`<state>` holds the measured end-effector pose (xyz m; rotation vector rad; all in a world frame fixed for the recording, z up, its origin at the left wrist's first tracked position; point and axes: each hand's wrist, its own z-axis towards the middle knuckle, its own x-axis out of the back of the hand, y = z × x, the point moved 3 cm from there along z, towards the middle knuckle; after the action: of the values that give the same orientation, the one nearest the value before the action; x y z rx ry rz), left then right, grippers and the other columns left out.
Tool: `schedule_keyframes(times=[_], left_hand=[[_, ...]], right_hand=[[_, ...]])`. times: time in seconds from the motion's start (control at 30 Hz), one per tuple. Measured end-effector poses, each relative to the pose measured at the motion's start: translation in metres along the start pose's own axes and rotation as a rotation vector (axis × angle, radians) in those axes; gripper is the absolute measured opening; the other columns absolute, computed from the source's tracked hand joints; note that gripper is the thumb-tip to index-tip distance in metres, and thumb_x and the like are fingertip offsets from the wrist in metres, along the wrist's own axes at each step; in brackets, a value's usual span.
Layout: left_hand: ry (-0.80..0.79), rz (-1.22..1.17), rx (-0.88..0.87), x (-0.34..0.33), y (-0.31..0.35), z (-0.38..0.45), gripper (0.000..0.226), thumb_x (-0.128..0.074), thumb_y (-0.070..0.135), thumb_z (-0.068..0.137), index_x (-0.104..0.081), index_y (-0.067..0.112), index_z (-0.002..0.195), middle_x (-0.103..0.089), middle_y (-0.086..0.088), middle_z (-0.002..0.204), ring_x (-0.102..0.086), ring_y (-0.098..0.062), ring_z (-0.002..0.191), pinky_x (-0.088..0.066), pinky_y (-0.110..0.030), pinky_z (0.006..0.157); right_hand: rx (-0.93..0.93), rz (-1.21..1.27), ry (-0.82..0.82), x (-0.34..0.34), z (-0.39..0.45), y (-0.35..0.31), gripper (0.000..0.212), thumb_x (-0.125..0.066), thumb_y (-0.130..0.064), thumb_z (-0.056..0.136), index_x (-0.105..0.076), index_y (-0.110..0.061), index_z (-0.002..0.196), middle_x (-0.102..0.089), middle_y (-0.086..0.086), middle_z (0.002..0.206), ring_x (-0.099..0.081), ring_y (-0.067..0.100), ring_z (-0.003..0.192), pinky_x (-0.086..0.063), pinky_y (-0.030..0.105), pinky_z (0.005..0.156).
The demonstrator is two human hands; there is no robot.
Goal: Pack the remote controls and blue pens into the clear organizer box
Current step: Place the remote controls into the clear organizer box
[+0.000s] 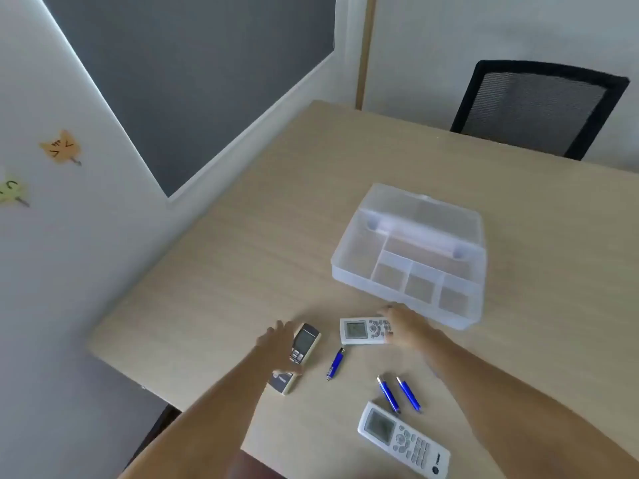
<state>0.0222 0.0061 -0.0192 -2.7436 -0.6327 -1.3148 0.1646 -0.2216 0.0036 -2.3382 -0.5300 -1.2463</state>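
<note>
The clear organizer box stands on the table with its lid up and every compartment empty. My left hand is wrapped around a dark-and-cream remote that lies on the table. My right hand grips the right end of a white remote just in front of the box. A second white remote lies near the table's front edge. One blue pen rests between the two held remotes. Two more blue pens lie side by side above the near remote.
The wooden table runs along a white wall on the left. A black mesh chair stands behind the far edge. Cat-shaped stickers are stuck on the wall.
</note>
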Motion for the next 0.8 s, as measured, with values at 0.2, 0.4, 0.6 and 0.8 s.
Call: schedule_keyframes(times=[0.2,0.4,0.6,0.8], left_hand=[[0.081,-0.075,-0.058,-0.013,0.001,0.017,0.104,-0.066,0.043,0.073,-0.001,0.017,0.151,-0.045,-0.006,0.127,-0.055,-0.029,0.108,-0.047,-0.035,0.082],[0.224,-0.675,-0.236,0.085,0.045,0.052,0.107,-0.065,0.021,0.070,0.006,0.040,0.149,-0.054,0.002,0.097,-0.055,-0.005,0.071,-0.041,-0.016,0.059],[0.243,-0.881,-0.379,0.166,0.123,0.120,0.095,-0.067,0.006,0.074,-0.012,0.040,0.144,-0.055,-0.002,0.093,-0.056,-0.018,0.066,-0.051,-0.024,0.054],[0.114,-0.849,-0.292,0.149,0.155,0.180,0.082,-0.060,0.001,0.087,-0.010,0.032,0.145,-0.040,-0.022,0.129,-0.050,-0.026,0.078,-0.049,-0.027,0.058]], right_hand=[[-0.023,-0.178,0.011,-0.026,0.015,0.001,0.058,-0.066,-0.017,0.078,-0.041,-0.011,0.130,-0.043,0.009,0.135,-0.042,0.028,0.129,-0.037,0.038,0.106],[0.053,0.210,0.057,0.008,0.005,0.011,0.052,-0.069,-0.025,0.070,-0.043,-0.015,0.113,-0.059,0.006,0.112,-0.057,0.027,0.099,-0.048,0.036,0.076],[0.037,0.680,0.262,0.086,-0.012,0.069,0.068,-0.078,-0.024,0.071,-0.041,-0.033,0.127,-0.063,-0.007,0.112,-0.064,0.016,0.091,-0.050,0.015,0.074],[-0.201,0.592,0.332,0.120,0.034,0.143,0.049,-0.059,-0.039,0.090,-0.043,-0.032,0.136,-0.063,0.000,0.112,-0.059,0.022,0.092,-0.042,0.015,0.074]])
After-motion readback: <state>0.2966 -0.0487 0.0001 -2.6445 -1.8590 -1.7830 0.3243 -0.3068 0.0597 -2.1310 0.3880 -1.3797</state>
